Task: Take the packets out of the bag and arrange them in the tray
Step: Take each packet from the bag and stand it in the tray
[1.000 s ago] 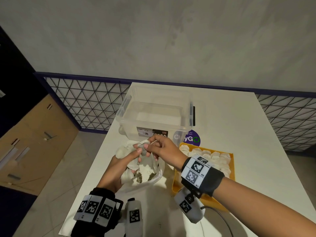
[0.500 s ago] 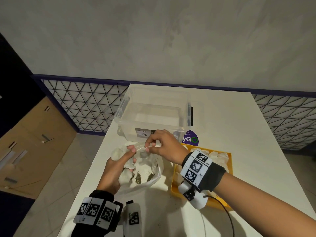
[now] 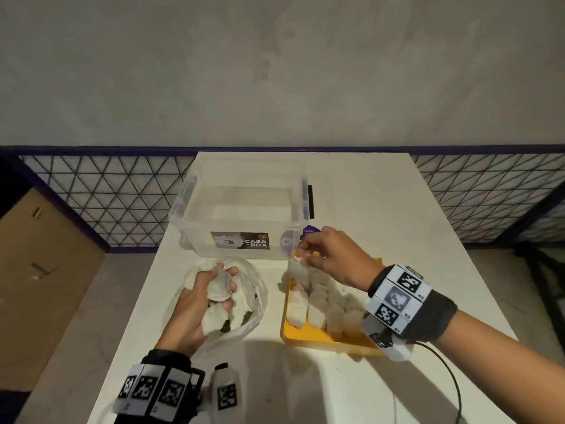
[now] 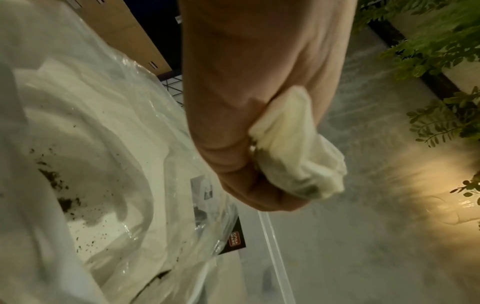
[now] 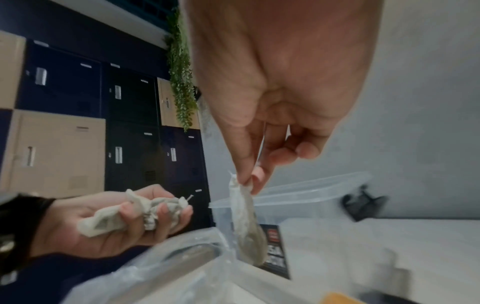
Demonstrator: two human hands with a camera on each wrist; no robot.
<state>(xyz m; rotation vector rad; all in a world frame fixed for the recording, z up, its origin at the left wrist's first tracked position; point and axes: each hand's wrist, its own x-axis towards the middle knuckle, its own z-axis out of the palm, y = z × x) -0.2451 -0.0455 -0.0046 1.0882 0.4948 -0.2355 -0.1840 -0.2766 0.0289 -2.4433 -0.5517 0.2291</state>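
A clear plastic bag [image 3: 253, 289] lies open on the white table, with dark crumbs inside [image 4: 62, 201]. My left hand [image 3: 211, 289] hovers over it and grips a bunch of small white packets [image 3: 218, 287] [image 5: 140, 214] [image 4: 296, 148]. My right hand [image 3: 305, 255] pinches one white packet [image 3: 298, 270] [image 5: 244, 214] by its top corner, hanging over the far left corner of the yellow tray [image 3: 305, 335]. Several white packets [image 3: 324, 304] stand in rows in the tray.
A clear lidded storage box [image 3: 244, 209] with a "CASA BOX" label stands behind the bag and tray. A purple sticker [image 3: 310, 232] lies beside it. A cable [image 3: 452, 381] trails from my right wrist. Railing mesh borders the table's far side.
My right hand has carried one packet from above the bag rightward to over the tray. My left hand has closed round a bunch of packets over the bag.
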